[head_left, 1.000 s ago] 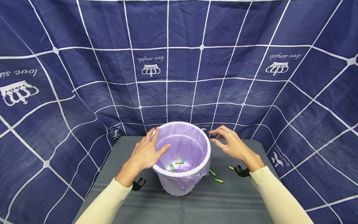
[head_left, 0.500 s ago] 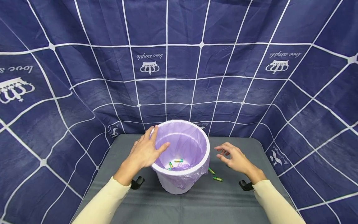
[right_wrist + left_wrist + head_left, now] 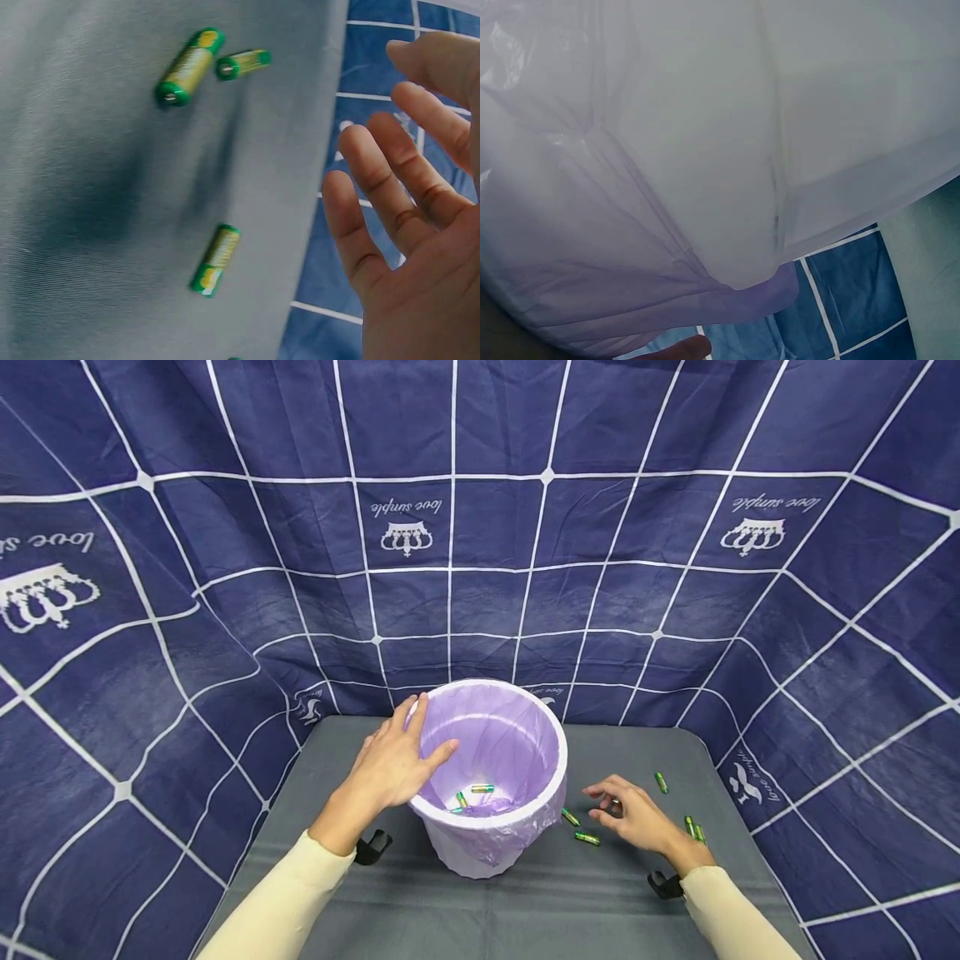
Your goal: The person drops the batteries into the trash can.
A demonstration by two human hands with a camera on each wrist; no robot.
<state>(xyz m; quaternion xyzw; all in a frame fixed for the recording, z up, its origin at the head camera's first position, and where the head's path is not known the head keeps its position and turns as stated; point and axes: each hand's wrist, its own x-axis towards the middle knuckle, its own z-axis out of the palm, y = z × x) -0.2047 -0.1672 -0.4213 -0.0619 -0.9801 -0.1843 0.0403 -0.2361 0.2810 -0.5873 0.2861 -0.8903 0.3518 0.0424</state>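
A white trash bin (image 3: 480, 852) with a purple plastic liner (image 3: 517, 735) stands in the middle of the table. My left hand (image 3: 386, 764) rests on its left rim, fingers straight and thumb reaching over the inside. Two batteries (image 3: 482, 788), green and gold, show at the bottom of the bin, and part of another beside them. My right hand (image 3: 633, 817) hovers over the table right of the bin, fingers loosely bent and holding nothing. Close to its fingertips lie two batteries (image 3: 587, 838); more batteries (image 3: 215, 260) lie below it in the right wrist view.
A grey cloth covers the table (image 3: 420, 918). Beyond the right hand lie a single battery (image 3: 661, 782) and a close pair of batteries (image 3: 694, 830). A blue curtain (image 3: 487, 602) with white lines encloses the back and both sides. The liner's loose edge (image 3: 652, 300) hangs outside the bin.
My right hand has moved from beside the bin's rim down and to the right, over the table, uncovering batteries on the right. My left hand stays on the rim.
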